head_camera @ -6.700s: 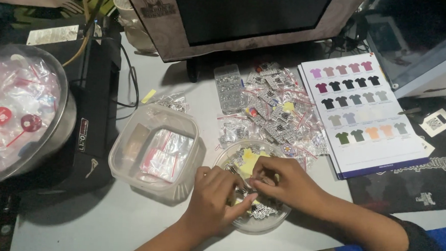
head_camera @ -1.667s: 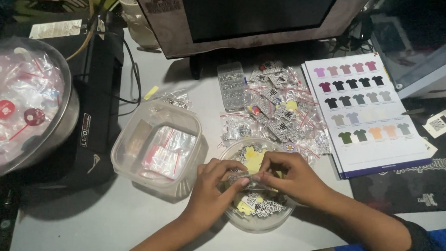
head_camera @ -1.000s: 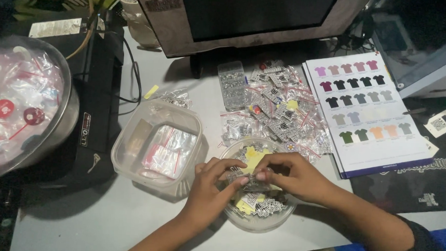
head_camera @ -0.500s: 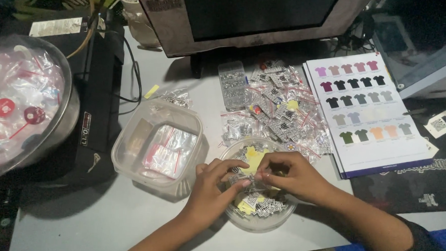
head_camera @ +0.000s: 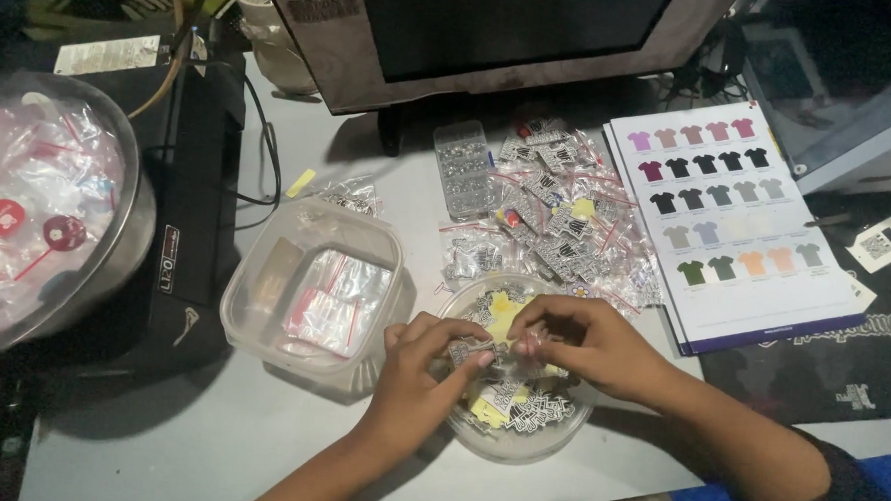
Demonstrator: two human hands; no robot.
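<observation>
While both hands meet over the round bowl [head_camera: 557, 441]

Left hand [head_camera: 422, 375] and right hand [head_camera: 594, 343] each pinch one small clear bag [head_camera: 481, 350] between narrow grips, above the bowl on the near surface [head_camera: 187, 440].

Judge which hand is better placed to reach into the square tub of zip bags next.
Left hand, probably: it lies right beside the square tub, while the right hand sits across the round bowl. Both pinch a small bag.
</observation>
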